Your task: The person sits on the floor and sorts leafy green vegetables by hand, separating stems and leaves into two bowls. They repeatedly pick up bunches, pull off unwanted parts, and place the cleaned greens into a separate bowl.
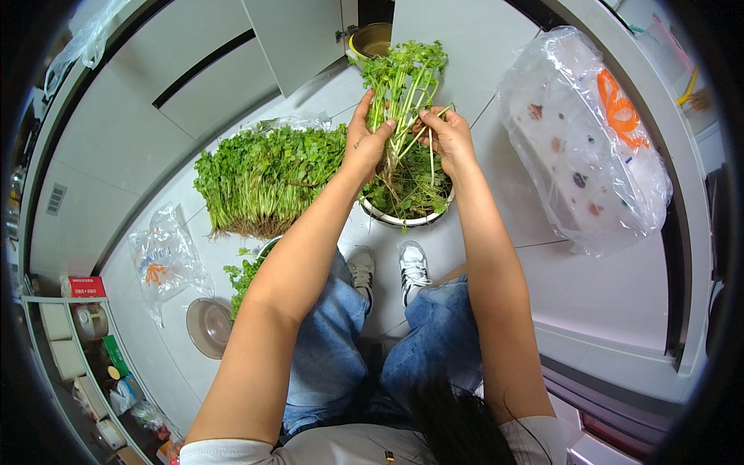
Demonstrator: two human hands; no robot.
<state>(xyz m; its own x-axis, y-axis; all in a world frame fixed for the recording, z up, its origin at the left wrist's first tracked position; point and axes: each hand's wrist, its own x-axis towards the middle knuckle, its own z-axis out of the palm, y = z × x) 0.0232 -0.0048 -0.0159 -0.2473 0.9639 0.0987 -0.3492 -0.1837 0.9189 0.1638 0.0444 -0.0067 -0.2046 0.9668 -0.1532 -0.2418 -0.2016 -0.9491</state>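
A bunch of leafy green herbs [401, 75] with pale stems, which look like celery or coriander, stands upright in my left hand [365, 139]. The hand is wrapped around its stems, and the roots hang below. My right hand [446, 138] pinches a thin stem at the bunch's right side, its fingertips close together. Directly beneath both hands sits a round white-rimmed container [407, 221] filled with loose greens and stalks [421, 186]. Left of my forearm, a wide pile of the same herbs [270, 174] lies on the floor, brown roots towards me.
Grey cabinets [203, 70] line the left and back. A plastic bag [168, 256] and a bowl [209, 328] lie on the left floor. More greens [243, 282] show beside my left forearm. A large plastic-wrapped bundle [587, 145] hangs or leans at right. A yellow-rimmed basin [372, 40] stands behind.
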